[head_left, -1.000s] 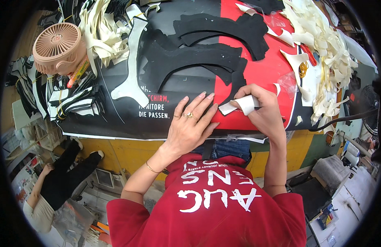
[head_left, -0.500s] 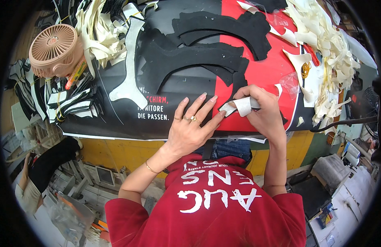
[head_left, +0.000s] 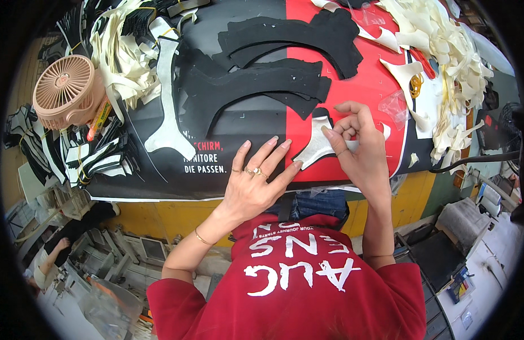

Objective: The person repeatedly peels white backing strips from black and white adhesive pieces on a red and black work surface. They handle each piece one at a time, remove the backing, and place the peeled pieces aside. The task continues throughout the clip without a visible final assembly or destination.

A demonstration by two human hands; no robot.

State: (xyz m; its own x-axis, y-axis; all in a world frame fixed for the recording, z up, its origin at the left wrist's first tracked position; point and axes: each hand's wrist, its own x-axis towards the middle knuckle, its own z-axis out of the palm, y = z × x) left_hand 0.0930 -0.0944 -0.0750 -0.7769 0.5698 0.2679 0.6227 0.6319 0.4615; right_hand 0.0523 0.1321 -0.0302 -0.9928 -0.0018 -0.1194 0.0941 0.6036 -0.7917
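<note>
A small white T-shaped fabric piece [head_left: 317, 141] lies over a black piece [head_left: 321, 113] on the red part of the mat, near the front edge. My left hand [head_left: 256, 180] rests flat on the mat with its fingers spread; its index fingertip touches the white piece's left corner. Over the right side of that piece is my right hand [head_left: 361, 150], thumb tip against the white surface, fingers bent and apart from the thumb. Part of the white piece is hidden under this hand. Left of my hands lies a longer white piece with black edging [head_left: 168, 107].
Stacked black curved pieces [head_left: 267, 82] lie beyond my hands. A pink fan [head_left: 64, 90], cream strips [head_left: 123, 56] and banded bundles [head_left: 98, 156] stand at left. Cream scraps [head_left: 443, 73], red-handled scissors [head_left: 423, 62] and yellow bands [head_left: 416, 85] are at right. Another person [head_left: 64, 238] is lower left.
The white piece was folded back in a curl under my right fingers; now it lies flat. My right fingers have opened from their grip. The view has shifted slightly.
</note>
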